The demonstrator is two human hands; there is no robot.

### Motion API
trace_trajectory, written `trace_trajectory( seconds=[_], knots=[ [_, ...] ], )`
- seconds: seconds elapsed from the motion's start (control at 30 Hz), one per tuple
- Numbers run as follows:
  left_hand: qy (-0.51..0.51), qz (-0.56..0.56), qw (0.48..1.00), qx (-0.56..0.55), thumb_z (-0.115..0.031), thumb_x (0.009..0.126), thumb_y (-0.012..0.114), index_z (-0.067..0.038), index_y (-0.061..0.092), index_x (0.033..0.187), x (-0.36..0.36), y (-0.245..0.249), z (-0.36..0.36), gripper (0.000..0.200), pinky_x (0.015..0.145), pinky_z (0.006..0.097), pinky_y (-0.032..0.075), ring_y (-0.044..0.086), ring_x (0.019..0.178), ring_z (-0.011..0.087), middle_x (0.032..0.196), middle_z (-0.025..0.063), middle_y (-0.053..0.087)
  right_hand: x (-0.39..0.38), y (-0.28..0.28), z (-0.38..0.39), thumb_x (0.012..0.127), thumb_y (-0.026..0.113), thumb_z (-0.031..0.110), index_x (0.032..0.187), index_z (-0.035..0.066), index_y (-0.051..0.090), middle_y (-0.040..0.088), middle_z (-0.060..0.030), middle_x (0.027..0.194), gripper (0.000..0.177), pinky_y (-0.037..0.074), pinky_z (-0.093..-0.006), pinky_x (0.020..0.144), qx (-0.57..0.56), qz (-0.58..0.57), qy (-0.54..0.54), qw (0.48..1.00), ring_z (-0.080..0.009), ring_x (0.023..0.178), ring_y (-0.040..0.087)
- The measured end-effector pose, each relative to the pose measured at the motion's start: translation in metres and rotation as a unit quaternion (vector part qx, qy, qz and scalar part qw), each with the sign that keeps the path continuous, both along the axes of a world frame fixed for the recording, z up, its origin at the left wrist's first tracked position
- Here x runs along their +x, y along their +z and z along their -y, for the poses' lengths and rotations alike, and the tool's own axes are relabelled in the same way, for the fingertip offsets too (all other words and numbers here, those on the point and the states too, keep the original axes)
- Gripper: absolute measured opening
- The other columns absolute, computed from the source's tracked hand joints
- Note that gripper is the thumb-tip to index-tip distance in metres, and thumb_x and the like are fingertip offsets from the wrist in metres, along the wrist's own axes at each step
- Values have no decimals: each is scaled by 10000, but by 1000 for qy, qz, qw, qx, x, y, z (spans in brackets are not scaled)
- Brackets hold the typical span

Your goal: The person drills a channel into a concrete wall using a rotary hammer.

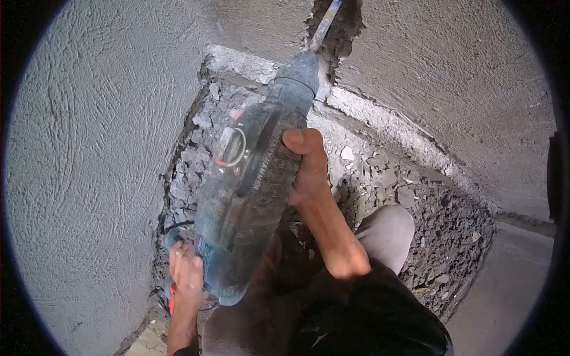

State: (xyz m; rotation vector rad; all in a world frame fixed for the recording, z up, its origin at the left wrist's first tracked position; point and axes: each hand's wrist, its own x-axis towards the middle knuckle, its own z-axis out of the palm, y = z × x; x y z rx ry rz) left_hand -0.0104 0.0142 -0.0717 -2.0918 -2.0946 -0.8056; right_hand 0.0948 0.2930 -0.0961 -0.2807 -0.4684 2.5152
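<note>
Left hand (187,274) clamps the rear handle and right hand (307,169) wraps the barrel of a dusty hammer drill (246,190), its chisel (325,25) angled up and right into what looks like a broken gap (349,28) in the wall (445,77).

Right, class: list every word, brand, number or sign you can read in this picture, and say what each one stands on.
"HAMMER": the end of a white line of print along the dark strip on the hammer drill, beside the right hand; the letters before it are too blurred to read.
Small marking low on the drill body, by the left hand: too blurred to read.
Wall and rubble: no text.
</note>
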Motion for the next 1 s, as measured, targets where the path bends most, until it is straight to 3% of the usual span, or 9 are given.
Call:
trace_trajectory(
  seconds=[0.17,0.27,0.37,0.53,0.57,0.67,0.73,0.87,1.0],
  knots=[
    [-11,2,998,57,-111,765,699,60,446,1227,-13,-25,-30,554,695,561,463,565,772,390,928,229,571,-9,-15,-16,752,652,403,1219,-81,552,684,-195,1046,680,578,-437,840,12,-12,11,1000,-296,911,694],
    [-23,-3,1000,-12,-52,643,670,71,505,1177,-13,-28,-29,572,675,533,450,548,768,379,902,213,562,-11,-11,-23,757,634,444,1215,-79,549,684,-196,1033,700,575,-417,816,21,-37,-6,999,-289,908,690],
    [-29,-1,998,-52,-38,653,651,65,508,1192,-6,-12,-37,567,682,544,448,549,772,382,904,224,561,-15,-2,-23,760,616,485,1218,-77,545,685,-197,1013,729,570,-403,812,43,-64,12,997,-287,888,689],
    [-2,27,999,-45,-189,749,744,30,459,1320,-18,-9,-9,675,797,594,461,574,904,469,1055,258,595,-14,-9,-7,759,635,474,1257,-41,516,656,-196,1071,726,564,-436,857,22,-18,27,999,-306,929,681],
    [-4,11,999,-41,-189,749,744,30,459,1320,-16,-6,8,675,797,594,461,574,904,469,1055,258,595,-14,-7,3,757,653,443,1279,-26,500,643,-194,1096,719,562,-450,871,-17,-10,45,999,-311,946,678],
    [51,-19,997,-51,-177,719,753,22,468,1300,-14,-3,39,677,813,610,453,576,925,475,1067,272,591,-17,0,26,741,694,378,1319,-7,460,624,-181,1135,732,553,-459,900,34,-9,74,997,-315,977,670],
    [63,34,997,-8,-137,690,748,38,481,1211,-8,4,49,611,818,609,452,580,902,474,1062,280,592,-16,5,39,731,704,365,1327,-5,450,624,-172,1138,746,550,-450,904,43,1,83,996,-304,983,668],
    [73,9,997,-36,-127,727,723,31,428,1138,-3,5,64,531,800,601,448,570,918,471,1076,282,586,-11,14,39,719,718,351,1322,-5,455,628,-163,1132,748,549,-429,901,50,-4,99,994,-278,981,668],
    [78,15,996,-52,-116,754,707,5,417,1229,0,19,44,570,780,595,445,569,918,451,1079,275,583,-8,24,35,715,724,349,1304,-10,479,635,-161,1118,732,552,-411,891,52,-49,104,992,-256,968,670]
  ],
)
